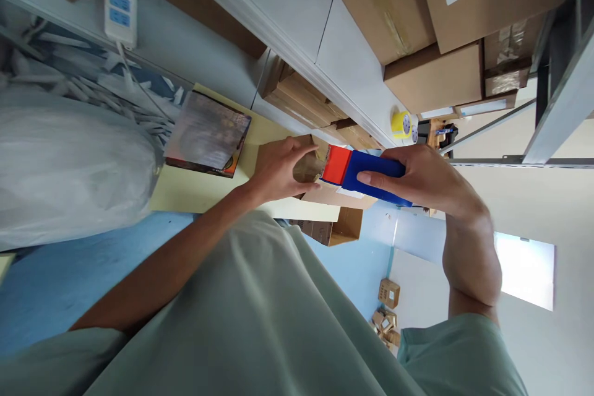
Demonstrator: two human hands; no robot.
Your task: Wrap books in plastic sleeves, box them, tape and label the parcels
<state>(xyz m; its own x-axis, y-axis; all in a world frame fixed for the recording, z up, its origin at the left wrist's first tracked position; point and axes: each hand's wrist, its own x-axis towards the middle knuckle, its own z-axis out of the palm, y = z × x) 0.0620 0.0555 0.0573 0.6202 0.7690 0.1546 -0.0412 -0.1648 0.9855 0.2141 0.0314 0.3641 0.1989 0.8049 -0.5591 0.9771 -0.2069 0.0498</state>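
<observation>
The view is tilted sideways. My right hand (422, 179) is closed around a blue tape dispenser (371, 176) with a red front part (336, 164). The dispenser's red end meets the top of a small brown cardboard box (320, 192) on a pale yellow table (199, 189). My left hand (283, 167) rests on the box with its fingers curled over the box's top, close to the dispenser's tip. Clear tape seems to lie across the box under those fingers.
A dark flat packet (208, 133) lies on the yellow table beside a big white plastic bag (65, 167). A white power strip (119, 7) hangs on the wall. Stacked cardboard boxes (417, 18), a yellow tape roll (401, 124) and small boxes (387, 309) on the blue floor surround me.
</observation>
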